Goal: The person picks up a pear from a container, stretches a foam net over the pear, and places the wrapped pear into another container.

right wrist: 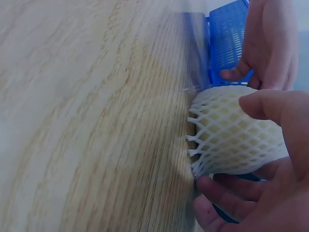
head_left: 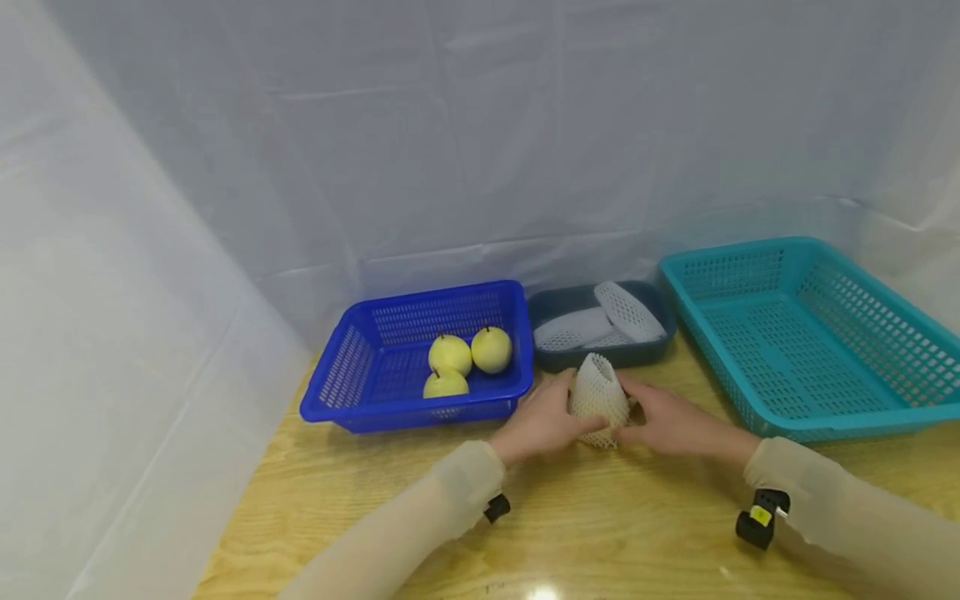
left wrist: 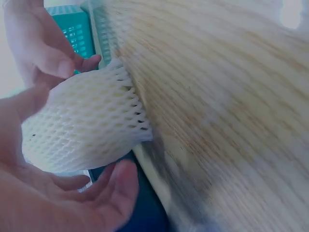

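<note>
A pale yellow pear inside a white foam net (head_left: 598, 392) stands on the wooden table, the net's open end gathered upward. My left hand (head_left: 542, 421) holds its left side, thumb across the front. From the right, my right hand (head_left: 667, 421) holds it between thumb and fingers. Yellow shows through the mesh of the net (right wrist: 231, 130) in the right wrist view. The net's cut lower edge (left wrist: 137, 116) meets the tabletop in the left wrist view. Part of the pear's far side is hidden.
Left of the hands, a blue basket (head_left: 420, 411) holds three yellow pears (head_left: 450, 357). Behind them, a dark oblong container (head_left: 637, 355) carries several flat foam nets (head_left: 628, 312). A large teal basket (head_left: 840, 423) stands at right. White sheeting (head_left: 480, 150) rises behind the table (head_left: 585, 533).
</note>
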Demonstrator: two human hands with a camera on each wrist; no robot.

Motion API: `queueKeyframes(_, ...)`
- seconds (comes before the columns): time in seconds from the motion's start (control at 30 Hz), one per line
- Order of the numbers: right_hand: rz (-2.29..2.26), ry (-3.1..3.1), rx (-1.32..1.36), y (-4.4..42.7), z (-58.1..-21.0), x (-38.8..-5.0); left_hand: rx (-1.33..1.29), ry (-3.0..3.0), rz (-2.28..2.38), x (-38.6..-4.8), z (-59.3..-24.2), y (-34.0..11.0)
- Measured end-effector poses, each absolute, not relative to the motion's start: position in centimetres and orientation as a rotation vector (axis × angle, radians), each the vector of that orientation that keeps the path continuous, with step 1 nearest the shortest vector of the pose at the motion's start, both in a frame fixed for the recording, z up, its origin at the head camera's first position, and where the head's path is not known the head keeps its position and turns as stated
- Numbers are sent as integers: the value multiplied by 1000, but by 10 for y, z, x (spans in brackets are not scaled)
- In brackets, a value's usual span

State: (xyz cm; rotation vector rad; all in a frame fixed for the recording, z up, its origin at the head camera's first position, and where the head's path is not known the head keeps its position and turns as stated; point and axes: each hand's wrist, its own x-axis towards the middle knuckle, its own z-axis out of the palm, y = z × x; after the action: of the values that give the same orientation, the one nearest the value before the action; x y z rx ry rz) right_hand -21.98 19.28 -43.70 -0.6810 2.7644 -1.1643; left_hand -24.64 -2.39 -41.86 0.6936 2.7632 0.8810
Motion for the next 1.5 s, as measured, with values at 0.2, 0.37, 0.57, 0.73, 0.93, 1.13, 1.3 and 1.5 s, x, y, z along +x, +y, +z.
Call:
queueKeyframes(0.2, -1208, 2702, -675, 195, -441, -223, 709, 2715, 902, -251, -420, -20)
queueKeyframes(0.37, -1210, 2699, -701, 197, -443, -226, 686, 2689, 906, -254, -424, -19)
queueKeyframes(0.57, -1193, 2712, -633, 194, -446, -229, 673, 2673, 907, -256, -429, -18)
queueKeyframes(0.73, -1235, 2699, -532, 191, -448, -229, 660, 2640, 941, -256, -429, -16)
queueKeyframes(0.93, -1382, 2639, -481, 191, -447, -227, 671, 2613, 1013, -256, -428, -15)
queueKeyframes(1.13, -1435, 2643, -435, 193, -436, -226, 620, 2584, 1131, -254, -419, -15)
queueKeyframes(1.3, -1539, 2549, -409, 193, -431, -225, 629, 2578, 1187, -252, -412, -16)
queueKeyframes(1.5, -1650, 2459, -421, 193, -428, -224, 626, 2526, 1253, -249, -407, -18)
